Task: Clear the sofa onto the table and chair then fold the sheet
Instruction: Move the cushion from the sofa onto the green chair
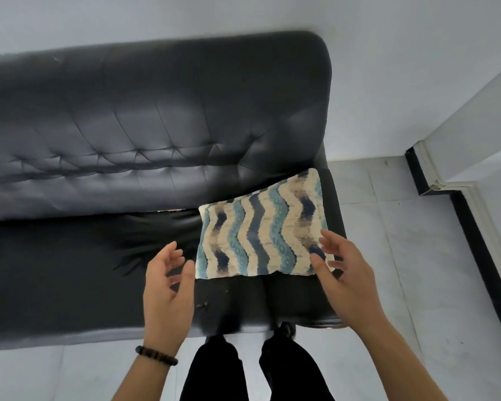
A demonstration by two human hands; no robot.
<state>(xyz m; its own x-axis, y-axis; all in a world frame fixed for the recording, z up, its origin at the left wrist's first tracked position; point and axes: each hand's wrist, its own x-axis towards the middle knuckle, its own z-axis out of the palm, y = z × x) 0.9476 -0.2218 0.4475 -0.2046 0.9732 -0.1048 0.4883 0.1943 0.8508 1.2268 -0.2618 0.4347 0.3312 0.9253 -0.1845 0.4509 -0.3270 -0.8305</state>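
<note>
2 released grips are flanking the folded sheet (261, 227) lying at the right end of the sofa (128, 125) seat; left hand (168, 282) is hovering just beside it, right hand (342, 273) is overlapping its near corner, neither grasping anything; lifting by 1 edge is likely risking the folds slipping open.

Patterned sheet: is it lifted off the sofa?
No, the patterned sheet lies folded flat on the sofa, left hand and right hand open at its edges.

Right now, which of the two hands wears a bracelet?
The left hand: a dark beaded bracelet circles its wrist. The right hand, over the folded wavy-striped sheet, has a bare wrist.
</note>
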